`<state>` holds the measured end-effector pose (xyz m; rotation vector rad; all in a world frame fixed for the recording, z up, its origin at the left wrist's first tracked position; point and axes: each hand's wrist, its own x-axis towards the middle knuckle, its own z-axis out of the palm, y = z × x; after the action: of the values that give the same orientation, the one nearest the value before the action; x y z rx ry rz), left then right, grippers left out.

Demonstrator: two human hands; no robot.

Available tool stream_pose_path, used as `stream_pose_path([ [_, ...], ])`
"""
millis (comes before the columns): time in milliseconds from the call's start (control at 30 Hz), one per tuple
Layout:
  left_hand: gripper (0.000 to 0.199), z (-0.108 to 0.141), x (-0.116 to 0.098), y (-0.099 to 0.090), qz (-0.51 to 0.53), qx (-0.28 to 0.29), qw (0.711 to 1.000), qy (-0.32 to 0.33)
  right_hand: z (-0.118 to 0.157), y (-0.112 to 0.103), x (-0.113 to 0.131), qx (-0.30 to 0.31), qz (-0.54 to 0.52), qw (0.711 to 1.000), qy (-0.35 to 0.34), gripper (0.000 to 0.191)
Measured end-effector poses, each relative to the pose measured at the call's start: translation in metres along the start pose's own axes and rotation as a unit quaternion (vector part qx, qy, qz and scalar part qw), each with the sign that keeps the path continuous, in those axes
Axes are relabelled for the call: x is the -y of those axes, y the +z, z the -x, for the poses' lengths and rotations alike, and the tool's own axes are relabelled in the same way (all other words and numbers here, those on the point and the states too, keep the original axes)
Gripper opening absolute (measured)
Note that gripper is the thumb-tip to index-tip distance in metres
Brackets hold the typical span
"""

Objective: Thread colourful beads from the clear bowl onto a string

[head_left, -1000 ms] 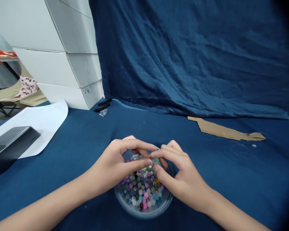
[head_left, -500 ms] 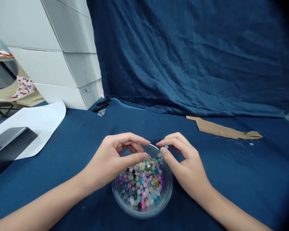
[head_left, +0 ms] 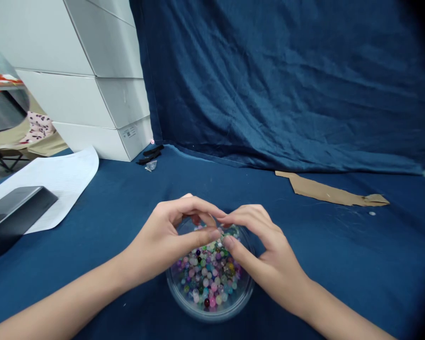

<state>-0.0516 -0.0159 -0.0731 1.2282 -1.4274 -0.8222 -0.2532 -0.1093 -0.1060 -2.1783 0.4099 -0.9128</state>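
Observation:
A clear round bowl (head_left: 212, 315) of small multicoloured beads (head_left: 207, 278) stands on the blue cloth in front of me. Over its far half, my left hand (head_left: 179, 226) is curled, thumb tip close against a bent finger; whatever it pinches is too small to make out. My right hand (head_left: 260, 243) comes in from the other side with fingers bent, its index fingertip meeting the left one. Its thumb tip sits just below, over the beads. Anything in its grip is hidden or too fine to see.
White boxes (head_left: 81, 101) are stacked at the back left. Nearer lie a paper sheet (head_left: 71, 184) and a dark wedge-shaped object (head_left: 24, 208). Black strips (head_left: 151, 153) and a small clear bag (head_left: 151, 165) rest by the boxes. Torn cardboard (head_left: 326, 190) lies right, below the blue curtain (head_left: 269, 85).
My right hand has moved left and slightly down, so its fingertips now meet those of my left hand. A pale bead seen at my right fingers is no longer visible there.

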Motion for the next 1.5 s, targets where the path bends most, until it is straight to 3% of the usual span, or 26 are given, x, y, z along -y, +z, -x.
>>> stream_pose_path([
  [200,0.02,0.0,-0.004,-0.003,-0.072,0.022,0.995,0.071,-0.003,-0.001,-0.003,-0.008,-0.007,1.0,-0.027,0.008],
  [300,0.021,-0.001,-0.004,-0.005,-0.096,0.017,0.992,0.084,-0.003,-0.001,-0.003,0.008,-0.042,0.999,-0.027,0.007],
  [433,0.021,-0.002,0.002,-0.006,-0.176,0.007,0.98,0.09,-0.002,0.001,-0.002,0.001,-0.01,1.0,-0.014,0.01],
  [600,0.023,0.0,0.006,-0.004,-0.279,0.056,0.949,0.134,-0.002,0.001,-0.001,-0.029,0.041,0.999,-0.007,0.013],
  [800,0.008,0.003,0.003,-0.004,-0.385,0.104,0.916,0.044,-0.001,0.003,-0.003,-0.052,0.049,0.997,0.004,0.014],
  [1000,0.011,0.0,0.001,-0.005,-0.429,0.147,0.891,-0.018,-0.001,0.003,-0.003,-0.049,0.044,0.998,0.019,0.014],
  [1233,0.007,-0.004,-0.008,-0.002,-0.424,0.171,0.884,-0.094,-0.002,0.004,-0.003,-0.048,0.038,0.998,0.025,0.014],
  [1500,0.008,-0.006,-0.013,0.002,-0.421,0.171,0.884,-0.112,0.0,0.004,-0.002,-0.047,0.034,0.997,0.042,0.015],
])
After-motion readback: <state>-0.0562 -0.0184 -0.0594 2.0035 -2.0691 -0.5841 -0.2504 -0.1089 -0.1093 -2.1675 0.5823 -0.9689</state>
